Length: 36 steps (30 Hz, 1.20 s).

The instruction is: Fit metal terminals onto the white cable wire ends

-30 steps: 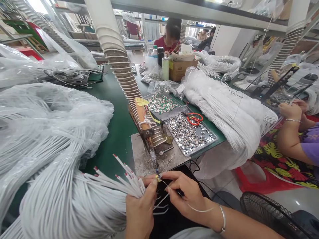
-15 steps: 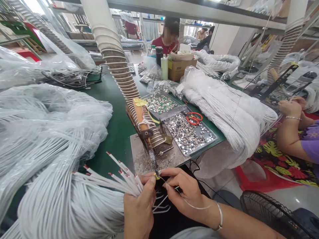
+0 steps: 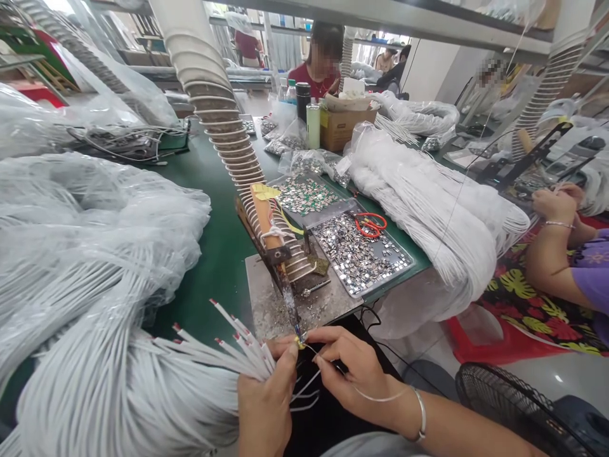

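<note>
Your left hand (image 3: pixel 266 406) is at the lower middle of the frame. Its fingers are closed around a fan of white cables (image 3: pixel 223 349) with red tips, and the thumb presses them against the other fingers. The cable ends point to the upper left, and the rest of the bundle lies on the green desk (image 3: pixel 223 247) at the lower left.

Your right hand (image 3: pixel 354 374) is just beside it, on the right. Its thumb and first finger pinch a thin wire (image 3: pixel 380 398), which curves back toward your wrist. Both hands meet at the tip of the soldering iron (image 3: pixel 289 301), which slopes down from a holder over a grey metal plate (image 3: pixel 328 308).

Just beside the plate, in the middle of the frame, a tray (image 3: pixel 385 279) holds small shiny metal parts, and red scissors (image 3: pixel 371 223) lie on them. A ribbed hose (image 3: pixel 223 127) rises behind the iron to the upper left. At the right edge, another person's hand (image 3: pixel 554 206) is at a separate place.
</note>
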Each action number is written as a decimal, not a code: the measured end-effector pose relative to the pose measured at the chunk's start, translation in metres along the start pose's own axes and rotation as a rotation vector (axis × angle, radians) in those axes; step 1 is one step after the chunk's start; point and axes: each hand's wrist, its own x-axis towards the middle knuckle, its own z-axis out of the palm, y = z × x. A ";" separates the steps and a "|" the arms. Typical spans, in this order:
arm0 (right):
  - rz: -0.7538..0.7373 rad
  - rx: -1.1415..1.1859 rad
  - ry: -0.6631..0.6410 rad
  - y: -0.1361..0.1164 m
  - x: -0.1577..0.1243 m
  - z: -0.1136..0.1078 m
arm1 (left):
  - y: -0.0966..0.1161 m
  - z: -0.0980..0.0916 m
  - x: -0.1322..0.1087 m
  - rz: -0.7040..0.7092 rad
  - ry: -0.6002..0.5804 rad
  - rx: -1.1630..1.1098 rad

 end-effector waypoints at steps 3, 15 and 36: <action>-0.006 0.007 -0.005 0.000 -0.002 -0.002 | -0.009 -0.006 -0.001 0.011 -0.026 0.029; 0.021 -0.160 -0.142 0.012 -0.010 -0.003 | -0.030 -0.054 -0.010 -0.024 -0.204 0.020; 0.118 0.120 -0.271 -0.027 0.010 0.019 | 0.006 -0.050 -0.028 -0.072 -0.444 0.259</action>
